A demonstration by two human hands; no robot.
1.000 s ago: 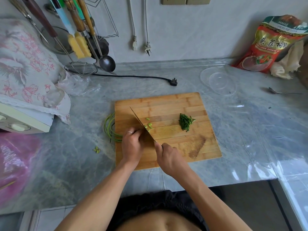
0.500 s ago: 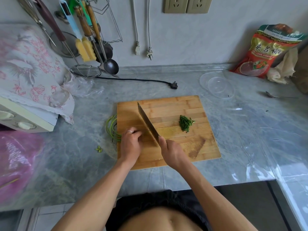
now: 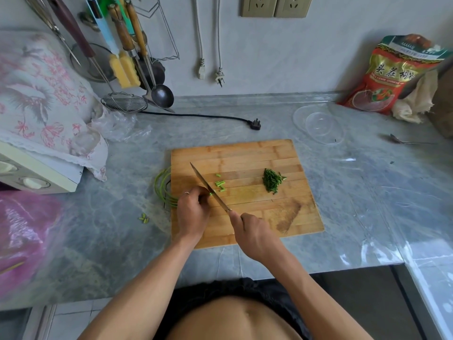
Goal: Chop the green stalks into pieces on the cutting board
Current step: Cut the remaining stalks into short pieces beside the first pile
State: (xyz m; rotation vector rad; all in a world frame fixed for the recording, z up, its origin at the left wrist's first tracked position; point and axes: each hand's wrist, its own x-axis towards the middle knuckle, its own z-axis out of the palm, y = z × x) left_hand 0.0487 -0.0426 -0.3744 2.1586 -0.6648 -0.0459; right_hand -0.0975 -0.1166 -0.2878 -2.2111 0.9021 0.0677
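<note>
A wooden cutting board (image 3: pixel 257 153) lies on the grey marble counter. Long green stalks (image 3: pixel 161 187) curl off its left edge onto the counter. My left hand (image 3: pixel 192 212) presses the stalks down at the board's left side, fingers curled. My right hand (image 3: pixel 255 235) grips the handle of a cleaver (image 3: pixel 208 187), whose blade rests edge-down right beside my left fingers. A few freshly cut green pieces (image 3: pixel 220 184) lie just right of the blade. A pile of finely chopped greens (image 3: pixel 272 180) sits further right on the board.
Stray green bits (image 3: pixel 144 219) lie on the counter left of the board. A clear plastic lid (image 3: pixel 318 125) and a spoon (image 3: pixel 407 141) are at the back right, a black plug and cord (image 3: pixel 255 124) behind the board, a cloth-covered appliance (image 3: pixel 36 114) at left.
The cleaver, raised half a second ago, has come down onto the stalks beside my left fingers, and cut pieces show right of the blade. The view shifted slightly.
</note>
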